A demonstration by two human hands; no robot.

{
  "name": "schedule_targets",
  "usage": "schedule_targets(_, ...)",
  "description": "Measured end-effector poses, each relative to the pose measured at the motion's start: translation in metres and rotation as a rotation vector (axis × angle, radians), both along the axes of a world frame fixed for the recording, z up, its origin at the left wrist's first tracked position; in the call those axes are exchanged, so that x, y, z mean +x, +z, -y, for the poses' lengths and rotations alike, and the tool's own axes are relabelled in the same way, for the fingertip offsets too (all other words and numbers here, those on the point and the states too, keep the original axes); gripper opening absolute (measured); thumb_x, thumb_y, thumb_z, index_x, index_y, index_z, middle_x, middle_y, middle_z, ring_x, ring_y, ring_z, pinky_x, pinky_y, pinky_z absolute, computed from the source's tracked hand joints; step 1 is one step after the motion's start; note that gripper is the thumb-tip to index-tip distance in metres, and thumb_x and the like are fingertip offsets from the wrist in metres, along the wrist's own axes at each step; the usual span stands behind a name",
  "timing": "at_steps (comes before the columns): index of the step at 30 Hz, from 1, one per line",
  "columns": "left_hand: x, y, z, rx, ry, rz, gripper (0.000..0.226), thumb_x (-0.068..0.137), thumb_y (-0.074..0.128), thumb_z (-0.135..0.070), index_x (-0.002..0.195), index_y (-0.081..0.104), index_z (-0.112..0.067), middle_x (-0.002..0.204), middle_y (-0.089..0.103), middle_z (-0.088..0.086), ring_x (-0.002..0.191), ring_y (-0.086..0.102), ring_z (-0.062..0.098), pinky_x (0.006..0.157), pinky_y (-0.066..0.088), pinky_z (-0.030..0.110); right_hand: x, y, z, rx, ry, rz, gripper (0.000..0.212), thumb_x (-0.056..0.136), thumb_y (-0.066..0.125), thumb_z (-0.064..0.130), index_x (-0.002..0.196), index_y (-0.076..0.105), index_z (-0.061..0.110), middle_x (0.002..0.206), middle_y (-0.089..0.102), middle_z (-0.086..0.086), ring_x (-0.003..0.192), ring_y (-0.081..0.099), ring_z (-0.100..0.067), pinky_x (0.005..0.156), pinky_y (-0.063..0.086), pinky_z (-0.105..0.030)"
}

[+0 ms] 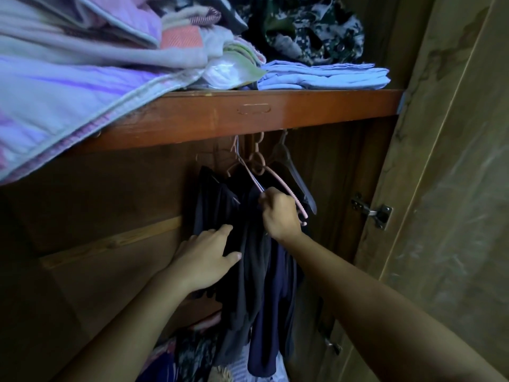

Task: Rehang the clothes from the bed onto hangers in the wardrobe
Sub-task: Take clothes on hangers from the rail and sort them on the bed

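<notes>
Two hands in wardrobe: right hand (279,215) pinches thin wire hanger (249,172), left hand (205,257), fingers spread, presses dark hanging garment (248,260). Tugging could slip fabric off.

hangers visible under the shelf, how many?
3 clear: a thin wire hanger gripped by the right hand, a pink ridged hanger right of it, a dark hanger rightmost. The dark clothes may hide more.

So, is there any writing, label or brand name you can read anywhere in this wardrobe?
None can be read.
The oval plate on the shelf edge: blank or too blurred to tell.
The folded bedding, camouflage cloth and dark hanging clothes: patterns only, no lettering.
The door hinge: no marking visible.
</notes>
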State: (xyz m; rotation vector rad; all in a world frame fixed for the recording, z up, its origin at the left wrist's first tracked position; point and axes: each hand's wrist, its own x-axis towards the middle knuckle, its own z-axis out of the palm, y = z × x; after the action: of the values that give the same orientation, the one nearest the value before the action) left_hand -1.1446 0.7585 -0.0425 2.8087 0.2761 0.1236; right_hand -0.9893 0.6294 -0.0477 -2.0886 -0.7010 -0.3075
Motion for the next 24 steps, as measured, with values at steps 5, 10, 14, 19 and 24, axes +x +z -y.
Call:
schedule_targets(5,0.004,-0.001,0.001,-0.011,0.017,0.058,0.069,0.097,0.048,-0.050,0.155,0.019,-0.026,0.153,0.038,0.001,0.137,0.042,0.027,0.107,0.041,0.045,-0.007,0.000,0.025,0.031,0.054,0.012,0.018,0.103,0.046,0.015,0.095,0.062,0.013,0.079,0.065,-0.003,0.065,0.060,-0.014,0.056,0.046,-0.027)
schedule_targets(10,0.013,-0.007,-0.002,-0.030,0.027,0.142,0.069,0.101,0.047,-0.040,0.157,0.012,-0.021,0.162,0.021,0.001,0.145,0.029,0.024,0.114,0.033,0.043,-0.018,-0.010,0.069,0.028,0.143,0.005,0.024,0.104,0.047,0.017,0.085,0.060,0.023,0.067,0.057,0.005,0.054,0.052,-0.006,0.051,0.039,-0.017)
schedule_targets(14,0.024,-0.026,0.002,-0.125,-0.051,0.201,0.072,0.102,0.048,-0.028,0.158,0.004,-0.018,0.165,0.001,0.000,0.150,0.016,0.021,0.117,0.023,0.032,-0.034,-0.018,0.108,0.009,0.150,0.042,0.024,0.103,0.050,0.017,0.083,0.061,0.020,0.070,0.061,0.003,0.063,0.058,-0.011,0.057,0.041,-0.019)
schedule_targets(19,0.032,-0.053,0.015,-0.176,-0.061,0.333,0.084,0.099,0.054,-0.025,0.156,-0.008,-0.019,0.162,-0.016,-0.003,0.152,-0.001,0.019,0.119,0.013,0.031,-0.066,-0.028,0.174,-0.056,0.144,0.068,0.023,0.103,0.052,0.019,0.082,0.060,0.022,0.068,0.057,0.009,0.062,0.055,-0.006,0.058,0.039,-0.021)
schedule_targets(24,0.052,-0.069,0.042,-0.038,0.005,0.482,0.071,0.099,0.053,-0.025,0.156,0.015,-0.009,0.163,0.007,0.017,0.151,0.009,0.030,0.119,0.013,0.046,-0.108,-0.043,0.241,-0.142,0.071,0.091,0.027,0.103,0.051,0.023,0.078,0.054,0.033,0.068,0.056,0.014,0.062,0.057,-0.005,0.060,0.041,-0.019)
